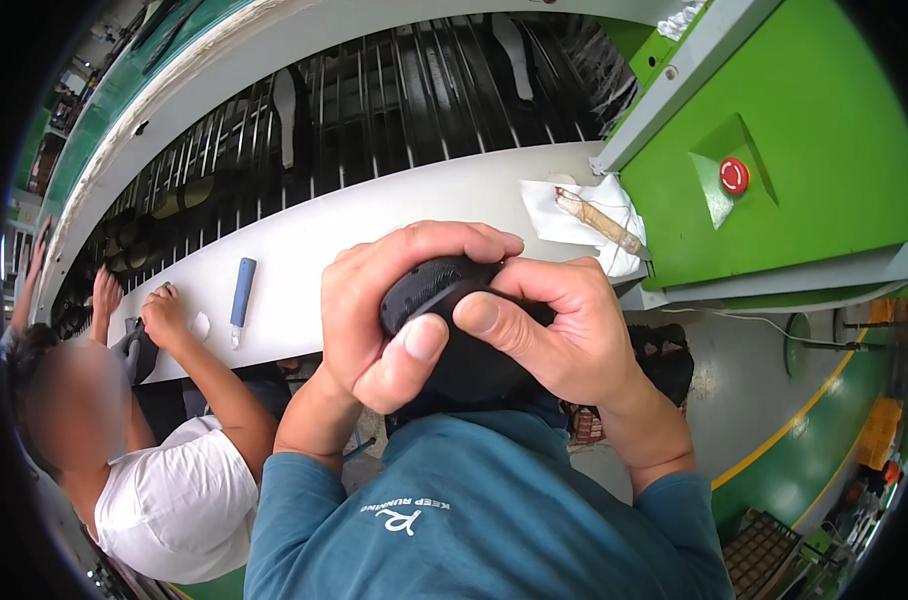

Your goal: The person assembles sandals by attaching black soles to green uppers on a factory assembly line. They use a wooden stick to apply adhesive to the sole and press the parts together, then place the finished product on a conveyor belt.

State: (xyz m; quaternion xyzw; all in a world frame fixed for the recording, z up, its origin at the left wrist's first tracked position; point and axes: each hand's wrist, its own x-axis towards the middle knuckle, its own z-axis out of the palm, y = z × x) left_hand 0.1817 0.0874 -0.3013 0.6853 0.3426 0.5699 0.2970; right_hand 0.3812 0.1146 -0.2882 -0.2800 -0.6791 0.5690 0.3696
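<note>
Both my hands are wrapped around a black shoe (429,288) in front of my chest, its curved, ribbed sole edge facing up. My left hand (369,310) grips it from the left, with fingers over the far side and thumb on the near side. From the right, my right hand (564,330) pinches the shoe's edge, thumb on top and fingers curled behind. My palms and fingers hide much of the shoe.
Beyond the white ledge (444,195) runs a roller conveyor (374,120) carrying shoe soles (286,110). A blue-handled tool (243,290) and a tape-wrapped stick (604,220) on white cloth (554,212) lie there. Right stands a green machine with a red button (734,176); left, a co-worker (184,490).
</note>
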